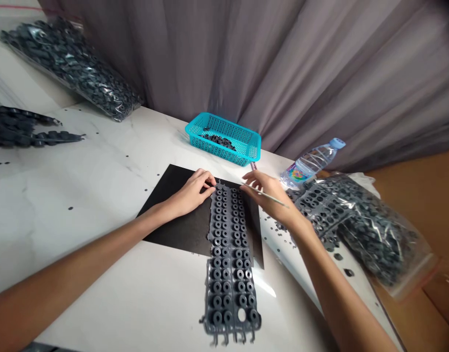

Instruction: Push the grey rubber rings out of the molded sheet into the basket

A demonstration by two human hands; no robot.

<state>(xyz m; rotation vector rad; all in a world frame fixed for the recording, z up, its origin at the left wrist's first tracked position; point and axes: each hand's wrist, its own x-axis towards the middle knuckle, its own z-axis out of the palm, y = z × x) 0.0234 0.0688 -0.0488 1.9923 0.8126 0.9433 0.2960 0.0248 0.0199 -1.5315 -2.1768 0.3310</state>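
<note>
A long grey rubber sheet of moulded rings [230, 254] lies lengthwise on a black mat [180, 215] on the white table. My left hand [193, 191] pinches the sheet's far left corner, fingers curled closed. My right hand [268, 191] rests at the sheet's far right corner and holds a thin metal pick [266, 195] that points right. One ring hole near the sheet's near end is punched out and shows white.
A teal basket [224, 138] with a few dark rings stands behind the mat. A water bottle [312, 164] lies to the right, beside a clear bag of grey rubber sheets [371, 230]. Another full bag [74, 68] and loose sheets [19, 129] lie at the left.
</note>
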